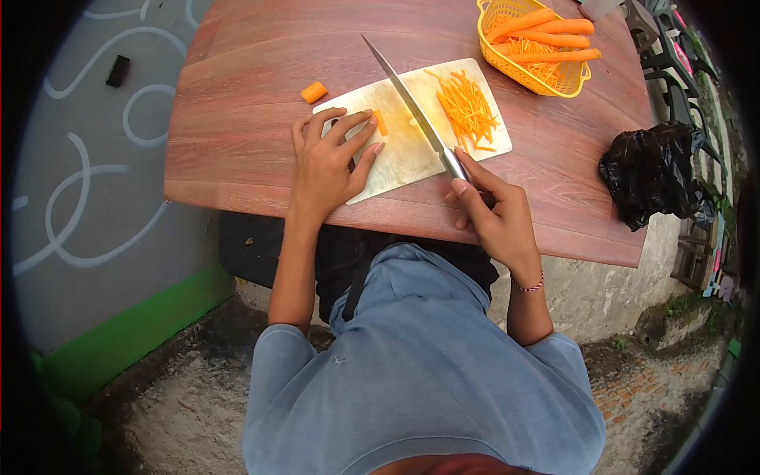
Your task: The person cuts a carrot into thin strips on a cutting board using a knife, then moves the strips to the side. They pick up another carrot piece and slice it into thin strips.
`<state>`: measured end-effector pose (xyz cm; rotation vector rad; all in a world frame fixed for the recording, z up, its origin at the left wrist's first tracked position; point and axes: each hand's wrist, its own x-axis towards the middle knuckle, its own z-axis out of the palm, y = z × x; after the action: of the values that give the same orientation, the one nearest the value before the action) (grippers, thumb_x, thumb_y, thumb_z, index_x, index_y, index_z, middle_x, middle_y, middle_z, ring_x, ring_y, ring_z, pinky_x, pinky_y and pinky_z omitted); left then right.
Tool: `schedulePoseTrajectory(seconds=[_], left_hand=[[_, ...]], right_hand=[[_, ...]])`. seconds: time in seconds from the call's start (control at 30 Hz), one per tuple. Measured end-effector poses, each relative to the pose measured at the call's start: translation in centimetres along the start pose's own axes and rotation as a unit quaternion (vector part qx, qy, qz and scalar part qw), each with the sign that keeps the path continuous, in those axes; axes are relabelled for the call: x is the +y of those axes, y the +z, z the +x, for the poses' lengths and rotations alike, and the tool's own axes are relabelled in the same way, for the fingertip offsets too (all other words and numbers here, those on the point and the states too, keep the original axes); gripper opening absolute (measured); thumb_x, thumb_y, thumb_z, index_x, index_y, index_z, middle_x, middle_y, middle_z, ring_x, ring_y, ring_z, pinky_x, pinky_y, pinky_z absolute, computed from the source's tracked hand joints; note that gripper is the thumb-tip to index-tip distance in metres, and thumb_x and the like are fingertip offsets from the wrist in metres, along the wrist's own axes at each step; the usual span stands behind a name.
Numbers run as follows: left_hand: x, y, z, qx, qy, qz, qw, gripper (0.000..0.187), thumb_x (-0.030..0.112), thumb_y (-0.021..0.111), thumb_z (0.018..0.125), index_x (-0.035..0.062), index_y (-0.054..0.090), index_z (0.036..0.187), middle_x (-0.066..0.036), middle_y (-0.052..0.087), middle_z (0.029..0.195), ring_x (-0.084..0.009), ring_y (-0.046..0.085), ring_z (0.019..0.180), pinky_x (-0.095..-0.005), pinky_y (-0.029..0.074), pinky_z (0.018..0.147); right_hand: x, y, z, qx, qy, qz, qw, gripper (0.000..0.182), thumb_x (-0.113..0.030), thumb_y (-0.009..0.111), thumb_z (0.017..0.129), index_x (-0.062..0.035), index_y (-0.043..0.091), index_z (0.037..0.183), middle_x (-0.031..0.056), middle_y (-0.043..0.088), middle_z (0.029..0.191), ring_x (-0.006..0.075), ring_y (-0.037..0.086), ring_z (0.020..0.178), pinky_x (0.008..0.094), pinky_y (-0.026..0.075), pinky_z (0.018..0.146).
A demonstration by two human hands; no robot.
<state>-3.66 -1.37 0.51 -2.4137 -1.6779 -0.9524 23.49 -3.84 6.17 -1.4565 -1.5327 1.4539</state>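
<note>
A: Surface and room?
B: Reddish wood-grain table (253, 119), upper centre; grey painted surface (87, 206) with white curves, left of frame.
A: Hands?
B: Left hand (327, 162): fingers spread over pale board (396, 165), tips near a flat carrot slice (381, 123). Right hand (500, 224): fingers closed round knife (412, 100), blade angled toward upper left.
A: Materials?
B: Thin carrot strips (469, 109), board's right part; smooth carrots (554, 39), yellow openwork basket (518, 74), upper right; crinkled black bag (651, 176), right.
</note>
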Motion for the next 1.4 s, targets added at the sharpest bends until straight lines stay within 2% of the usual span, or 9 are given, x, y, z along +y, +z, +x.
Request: schedulePoseTrajectory(seconds=[0.17,0.37,0.47,0.57,0.77,1.03,1.4], left_hand=[[0.8,0.3,0.1,-0.019,0.016,-0.006,1.0,0.036,0.035,0.076,0.094,0.0083,0.08,0.118,-0.001,0.073,0.13,-0.0266,0.057,0.127,-0.0557,0.031,0.112],[2.7,1.0,0.2,-0.028,0.023,-0.017,0.999,0.042,0.04,0.075,0.094,0.0077,0.079,0.12,-0.002,0.07,0.129,-0.0254,0.057,0.125,-0.0596,0.027,0.113],[2.9,1.3,0.1,-0.025,0.021,-0.03,0.999,0.042,0.04,0.075,0.094,0.0082,0.078,0.121,-0.002,0.069,0.128,-0.0252,0.057,0.124,-0.0592,0.027,0.112],[2.8,1.4,0.0,-0.021,0.016,-0.03,0.999,0.042,0.041,0.075,0.094,0.0088,0.078,0.121,-0.002,0.07,0.13,-0.0249,0.057,0.125,-0.0587,0.027,0.112],[3.0,1.3,0.0,-0.03,0.014,-0.018,0.999,0.041,0.04,0.074,0.095,0.0098,0.078,0.122,0.0,0.069,0.136,-0.0244,0.057,0.126,-0.0582,0.027,0.112],[3.1,1.2,0.3,-0.045,0.017,-0.008,0.999,0.046,0.044,0.071,0.096,0.0117,0.075,0.129,0.0,0.068,0.14,-0.0259,0.056,0.126,-0.0583,0.027,0.113],[3.0,1.3,0.4,-0.061,0.019,-0.007,0.998,0.051,0.05,0.067,0.098,0.0119,0.075,0.129,0.001,0.067,0.141,-0.0266,0.054,0.125,-0.0595,0.025,0.112]], right_hand=[[-0.3,0.6,0.4,-0.016,0.023,0.009,1.0,0.047,-0.016,0.067,0.106,-0.0033,0.06,0.151,0.0087,0.076,0.086,0.0089,0.064,0.063,0.028,0.054,0.061],[-0.6,0.9,0.7,-0.017,0.037,0.028,0.999,0.047,-0.016,0.067,0.106,-0.0042,0.06,0.151,0.0082,0.075,0.087,0.0076,0.063,0.064,0.0267,0.053,0.06],[-0.6,1.1,0.7,-0.015,0.044,0.046,0.998,0.047,-0.016,0.067,0.107,-0.0043,0.059,0.152,0.0084,0.075,0.088,0.0074,0.063,0.064,0.0264,0.053,0.059],[-0.5,1.1,0.8,-0.021,0.042,0.034,0.998,0.047,-0.016,0.064,0.108,-0.0081,0.058,0.154,0.0045,0.074,0.09,0.0069,0.061,0.063,0.0239,0.051,0.058],[-0.6,1.2,0.6,0.01,0.021,0.014,1.0,0.046,-0.015,0.067,0.106,-0.0041,0.06,0.151,0.0069,0.074,0.083,0.0069,0.062,0.063,0.0259,0.052,0.058],[-0.4,1.3,0.5,0.013,0.012,-0.002,1.0,0.045,-0.014,0.066,0.107,-0.0038,0.06,0.15,0.0042,0.073,0.08,0.006,0.061,0.063,0.0251,0.051,0.058],[-0.1,1.5,0.0,0.027,0.02,-0.007,0.999,0.045,-0.014,0.066,0.107,-0.0035,0.06,0.151,0.0047,0.074,0.085,0.0059,0.061,0.064,0.0255,0.052,0.06]])
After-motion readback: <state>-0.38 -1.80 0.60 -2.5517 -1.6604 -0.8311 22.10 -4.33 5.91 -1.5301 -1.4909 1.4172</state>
